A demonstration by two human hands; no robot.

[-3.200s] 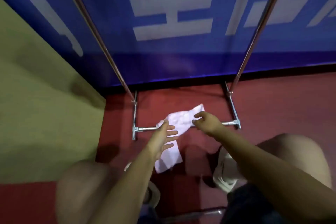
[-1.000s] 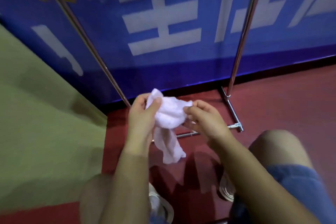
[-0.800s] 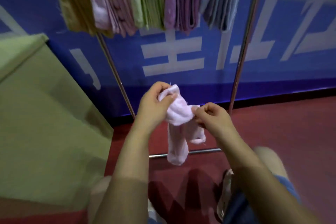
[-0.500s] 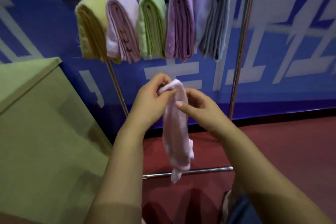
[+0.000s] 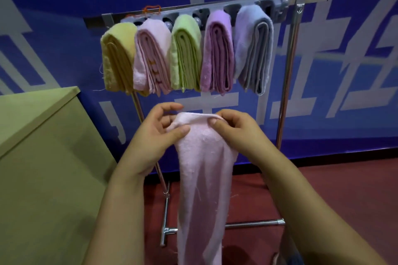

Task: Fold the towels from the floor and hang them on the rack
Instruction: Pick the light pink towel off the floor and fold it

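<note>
Both hands are closed on the top edge of a pale pink towel (image 5: 204,170): the left hand (image 5: 156,133) pinches one corner between thumb and fingers, and the right hand (image 5: 234,129) pinches the other end of the same edge just beside it, so the cloth hangs down between the forearms in a long, narrow, loosely gathered strip. A few seconds ago this towel lay flat on the red floor (image 5: 344,196) by the foot of the rack; since then it has been lifted, was briefly bunched in a ball between the hands, and has now dropped open and hangs at chest height in front of the rack. That suggests the pick-up is done and the folding is only starting, since the towel is not yet spread square or doubled over. Above the hands, the rack (image 5: 288,71) carries five folded towels side by side on its top bar: yellow (image 5: 117,58), light pink (image 5: 150,58), green (image 5: 186,54), purple (image 5: 217,51) and grey-blue (image 5: 254,47). The grey clip (image 5: 277,7) to the right of the grey-blue one appears free, a likely place for this towel. An olive box (image 5: 43,157) stands to the left, and a blue banner (image 5: 64,17) hangs behind.
</note>
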